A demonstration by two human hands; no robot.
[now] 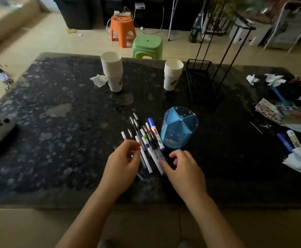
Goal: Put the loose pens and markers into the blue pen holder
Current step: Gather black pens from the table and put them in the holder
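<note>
The speckled stone table point(56, 108) is looking polished. The blue pen holder point(179, 127) is showing translucent glossy plastic. The cups point(112, 72) are looking like matt white paper.

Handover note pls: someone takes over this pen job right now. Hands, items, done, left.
Left hand: fingers curled at the near end of the pen pile, grip not confirmed.
Right hand: fingertips on the pile's near right edge, nothing lifted.
Blue pen holder: upright, just right of the pile, compartments look empty.
Done: nothing in the holder.
Left: the whole pile; maybe the markers at the table's right edge.
</note>
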